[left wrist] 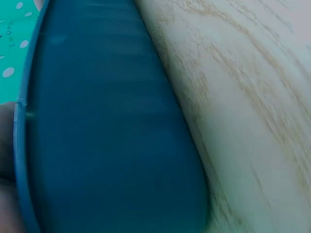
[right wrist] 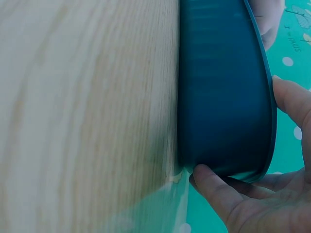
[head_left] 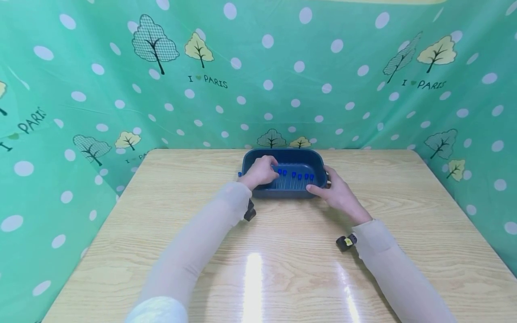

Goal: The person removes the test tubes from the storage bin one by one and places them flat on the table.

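Observation:
A dark blue rectangular basin [head_left: 288,194] with rounded corners and a ridged bottom sits at the table's far edge. Inside it, several small bright-blue pieces [head_left: 300,176] stand in a loose row; their kind is too small to tell. My left hand [head_left: 260,171] reaches over the basin's left end with bent fingers, close to the leftmost pieces. Whether anything lies between those fingertips is hidden. With my right hand [head_left: 337,192] I hold the basin's right end, thumb on the front rim and fingers round the end. The right wrist view shows this grip on the basin wall [right wrist: 223,97].
The basin stands on a wood-grain table [head_left: 181,179]. Behind it hangs a green dotted curtain [head_left: 282,89], which also runs down both sides. Another small blue bit [head_left: 240,174] shows at the basin's left outer edge.

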`<state>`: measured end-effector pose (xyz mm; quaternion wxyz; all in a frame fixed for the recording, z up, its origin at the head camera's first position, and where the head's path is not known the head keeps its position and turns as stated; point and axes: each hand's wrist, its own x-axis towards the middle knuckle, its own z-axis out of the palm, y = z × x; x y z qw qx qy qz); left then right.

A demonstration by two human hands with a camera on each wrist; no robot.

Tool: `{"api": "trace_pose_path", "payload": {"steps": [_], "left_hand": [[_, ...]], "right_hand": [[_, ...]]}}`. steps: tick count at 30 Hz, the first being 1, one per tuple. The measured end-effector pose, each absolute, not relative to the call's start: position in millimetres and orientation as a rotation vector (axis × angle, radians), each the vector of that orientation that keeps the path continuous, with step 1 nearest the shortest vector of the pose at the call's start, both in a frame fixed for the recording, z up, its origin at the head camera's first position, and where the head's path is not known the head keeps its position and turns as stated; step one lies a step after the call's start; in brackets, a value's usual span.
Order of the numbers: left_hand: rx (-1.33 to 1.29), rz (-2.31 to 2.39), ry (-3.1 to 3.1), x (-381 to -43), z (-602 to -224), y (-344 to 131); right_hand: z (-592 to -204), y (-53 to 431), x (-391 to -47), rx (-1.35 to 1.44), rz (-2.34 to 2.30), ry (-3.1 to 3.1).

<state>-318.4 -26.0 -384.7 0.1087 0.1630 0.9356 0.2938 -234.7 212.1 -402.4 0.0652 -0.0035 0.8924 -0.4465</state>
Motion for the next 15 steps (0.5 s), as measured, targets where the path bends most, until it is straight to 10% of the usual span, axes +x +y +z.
{"api": "trace_pose_path", "payload": {"steps": [15], "left_hand": [[0.368, 0.765, 2.783, -327.0, -397.2, -13.4]], "right_hand": [[-403.9, 212.6, -236.0, -0.003, -1.345, 2.695]]}}
